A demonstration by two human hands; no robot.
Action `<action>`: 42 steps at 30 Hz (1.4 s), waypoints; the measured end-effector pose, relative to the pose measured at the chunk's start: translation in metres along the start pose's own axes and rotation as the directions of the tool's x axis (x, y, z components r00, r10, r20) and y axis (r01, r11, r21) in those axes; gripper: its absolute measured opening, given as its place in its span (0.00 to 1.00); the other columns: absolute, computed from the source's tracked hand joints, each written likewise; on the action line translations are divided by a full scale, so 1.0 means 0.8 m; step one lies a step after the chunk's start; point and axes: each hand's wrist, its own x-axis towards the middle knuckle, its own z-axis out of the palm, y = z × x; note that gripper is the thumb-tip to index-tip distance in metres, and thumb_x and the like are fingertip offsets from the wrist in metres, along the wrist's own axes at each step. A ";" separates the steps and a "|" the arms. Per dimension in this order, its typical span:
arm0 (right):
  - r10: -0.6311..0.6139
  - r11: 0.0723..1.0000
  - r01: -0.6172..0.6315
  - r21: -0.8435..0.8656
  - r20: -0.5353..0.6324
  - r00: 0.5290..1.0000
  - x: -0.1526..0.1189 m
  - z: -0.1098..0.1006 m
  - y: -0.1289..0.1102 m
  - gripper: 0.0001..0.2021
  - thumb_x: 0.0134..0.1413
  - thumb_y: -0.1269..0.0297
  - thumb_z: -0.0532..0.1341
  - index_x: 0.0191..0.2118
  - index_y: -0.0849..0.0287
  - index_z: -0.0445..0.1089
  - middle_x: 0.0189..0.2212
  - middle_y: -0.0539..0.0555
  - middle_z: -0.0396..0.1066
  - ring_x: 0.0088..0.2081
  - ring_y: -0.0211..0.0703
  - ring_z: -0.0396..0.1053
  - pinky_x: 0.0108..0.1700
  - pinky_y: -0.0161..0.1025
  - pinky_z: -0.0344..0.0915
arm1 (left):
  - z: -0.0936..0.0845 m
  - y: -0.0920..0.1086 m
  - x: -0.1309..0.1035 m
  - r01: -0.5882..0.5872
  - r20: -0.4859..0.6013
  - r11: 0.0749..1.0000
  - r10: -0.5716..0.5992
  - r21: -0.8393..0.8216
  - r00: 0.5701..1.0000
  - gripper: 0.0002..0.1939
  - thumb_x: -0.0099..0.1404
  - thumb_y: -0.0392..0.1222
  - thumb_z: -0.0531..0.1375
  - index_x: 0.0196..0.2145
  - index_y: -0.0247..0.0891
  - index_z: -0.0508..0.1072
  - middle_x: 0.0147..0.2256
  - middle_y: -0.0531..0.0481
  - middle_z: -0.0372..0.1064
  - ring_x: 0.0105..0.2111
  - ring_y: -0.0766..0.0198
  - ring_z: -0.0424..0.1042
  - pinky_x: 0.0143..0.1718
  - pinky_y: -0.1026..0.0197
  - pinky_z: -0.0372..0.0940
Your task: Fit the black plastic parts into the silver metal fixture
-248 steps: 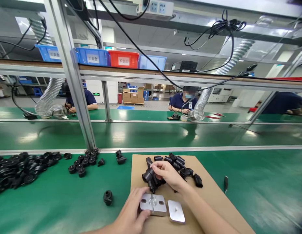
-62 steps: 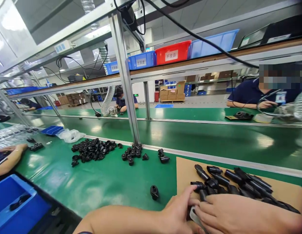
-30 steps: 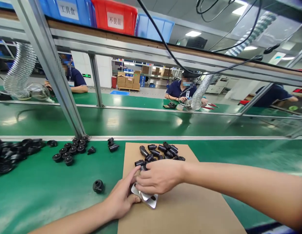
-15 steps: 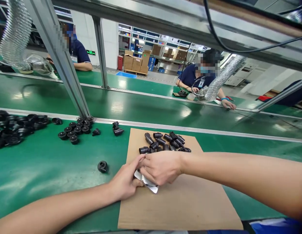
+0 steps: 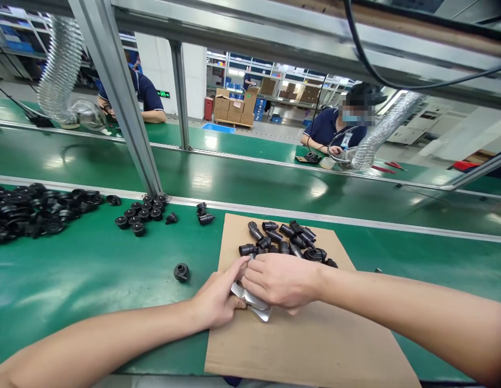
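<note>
Metal block point(image 5: 261, 314): located near the left edge of the cardboard sheet point(image 5: 302, 350), below the cluster of black fittings point(image 5: 274, 237), and largely covered by two hands. The left hand point(image 5: 220, 299) grips its left end, thumb on the near side and fingers curled around the far side. The right hand point(image 5: 280, 277) lies across the top, fingers bent and pressed close together; from where I stand, I cannot tell whether they pinch anything or only bear down. A metal plate point(image 5: 254, 302) appears to sit beneath those fingers, out of line with the block. Caution: if the plate is loaded while askew, it could skid and mar its face or catch a fingertip; the likely cause would be uneven pressure from the right hand. If the left grip slackens, the block could turn on the smooth cardboard. The nearest fittings lie just beyond the fingertips, so a slip forward could scatter them. The loose black part point(image 5: 181, 272) on the green bench top point(image 5: 153, 285) stands clear of both hands but could roll if a forearm brushed it.
</note>
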 end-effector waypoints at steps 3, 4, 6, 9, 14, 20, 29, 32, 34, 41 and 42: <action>0.159 0.985 -0.157 0.070 -0.020 0.987 0.000 0.008 -0.016 0.22 0.44 0.61 0.66 0.45 0.69 0.70 0.38 0.62 0.69 0.37 0.54 0.63 0.40 0.47 0.64 | 0.001 0.001 0.000 0.023 -0.012 0.999 -0.023 0.031 1.000 0.50 0.59 0.30 0.66 0.73 0.48 0.48 0.55 0.49 0.76 0.48 0.50 0.78 0.47 0.57 0.71; 0.219 0.973 -0.216 0.087 -0.027 0.975 0.000 0.010 -0.023 0.21 0.45 0.61 0.65 0.45 0.68 0.69 0.37 0.62 0.69 0.37 0.54 0.63 0.40 0.47 0.64 | 0.001 0.002 0.000 0.028 -0.016 0.999 -0.028 0.040 0.999 0.49 0.59 0.30 0.66 0.72 0.49 0.50 0.54 0.50 0.77 0.48 0.50 0.78 0.47 0.57 0.70; 0.326 0.941 -0.321 0.110 -0.028 0.945 0.000 0.013 -0.035 0.20 0.46 0.61 0.64 0.45 0.68 0.69 0.37 0.62 0.69 0.36 0.54 0.63 0.39 0.48 0.64 | 0.000 0.003 0.000 0.027 -0.021 0.998 -0.026 0.051 0.999 0.47 0.59 0.31 0.66 0.71 0.49 0.52 0.52 0.51 0.78 0.48 0.51 0.78 0.47 0.57 0.70; 0.444 0.887 -0.437 0.148 -0.017 0.896 0.002 0.010 -0.045 0.22 0.47 0.61 0.64 0.47 0.68 0.67 0.39 0.63 0.70 0.37 0.53 0.65 0.39 0.47 0.65 | -0.001 0.003 -0.002 -0.008 -0.019 0.999 0.009 0.053 1.000 0.45 0.60 0.32 0.66 0.70 0.48 0.53 0.56 0.50 0.76 0.51 0.51 0.76 0.51 0.56 0.69; 0.514 0.840 -0.498 0.218 -0.024 0.857 -0.013 -0.015 -0.056 0.17 0.57 0.64 0.65 0.50 0.64 0.67 0.42 0.61 0.71 0.42 0.54 0.67 0.40 0.46 0.64 | 0.006 -0.003 -0.013 -0.047 -0.039 0.999 0.048 0.027 0.998 0.48 0.59 0.29 0.63 0.72 0.48 0.49 0.65 0.48 0.67 0.61 0.50 0.69 0.62 0.51 0.63; 0.885 0.363 -0.834 0.415 0.127 0.448 -0.070 -0.001 -0.113 0.16 0.59 0.56 0.68 0.47 0.61 0.70 0.44 0.61 0.70 0.44 0.58 0.69 0.45 0.52 0.67 | 0.016 -0.012 -0.019 -0.078 -0.157 0.996 0.085 0.051 0.984 0.41 0.63 0.30 0.62 0.70 0.47 0.54 0.60 0.45 0.68 0.58 0.51 0.67 0.62 0.50 0.62; 0.939 0.293 -0.540 0.789 -0.131 0.317 -0.017 0.052 -0.117 0.15 0.66 0.59 0.62 0.56 0.54 0.70 0.47 0.58 0.72 0.47 0.52 0.71 0.50 0.47 0.69 | 0.017 -0.011 -0.018 -0.111 -0.170 0.993 0.115 0.033 0.979 0.42 0.63 0.31 0.63 0.70 0.45 0.53 0.62 0.44 0.65 0.61 0.50 0.65 0.66 0.48 0.59; 0.917 0.366 -0.452 0.813 -0.232 0.325 0.010 0.051 -0.103 0.08 0.70 0.62 0.58 0.46 0.55 0.74 0.38 0.55 0.72 0.38 0.48 0.71 0.40 0.43 0.67 | 0.017 -0.015 -0.018 -0.133 -0.175 0.991 0.137 0.032 0.975 0.44 0.61 0.30 0.64 0.71 0.45 0.52 0.63 0.44 0.64 0.62 0.50 0.63 0.68 0.48 0.57; 0.899 0.434 -0.413 0.800 -0.354 0.259 0.012 0.051 -0.098 0.08 0.71 0.62 0.57 0.44 0.55 0.73 0.37 0.55 0.72 0.38 0.47 0.71 0.39 0.42 0.67 | 0.017 -0.017 -0.017 -0.140 -0.181 0.989 0.144 0.038 0.973 0.45 0.60 0.30 0.64 0.71 0.45 0.52 0.63 0.44 0.64 0.62 0.50 0.64 0.67 0.47 0.58; 0.926 0.372 -0.553 0.745 -0.342 0.162 -0.027 0.071 -0.051 0.11 0.71 0.57 0.57 0.46 0.54 0.75 0.37 0.54 0.73 0.35 0.48 0.71 0.37 0.44 0.68 | 0.016 -0.017 -0.017 -0.143 -0.167 0.988 0.150 0.055 0.974 0.45 0.60 0.32 0.66 0.70 0.45 0.53 0.62 0.42 0.64 0.60 0.48 0.65 0.66 0.45 0.59; 0.942 0.332 -0.574 0.749 -0.298 0.155 -0.030 0.074 -0.039 0.12 0.71 0.56 0.57 0.45 0.54 0.75 0.37 0.54 0.73 0.35 0.48 0.71 0.37 0.45 0.69 | 0.015 -0.017 -0.017 -0.140 -0.163 0.988 0.148 0.058 0.975 0.44 0.60 0.33 0.66 0.70 0.45 0.54 0.62 0.42 0.64 0.60 0.48 0.64 0.67 0.45 0.59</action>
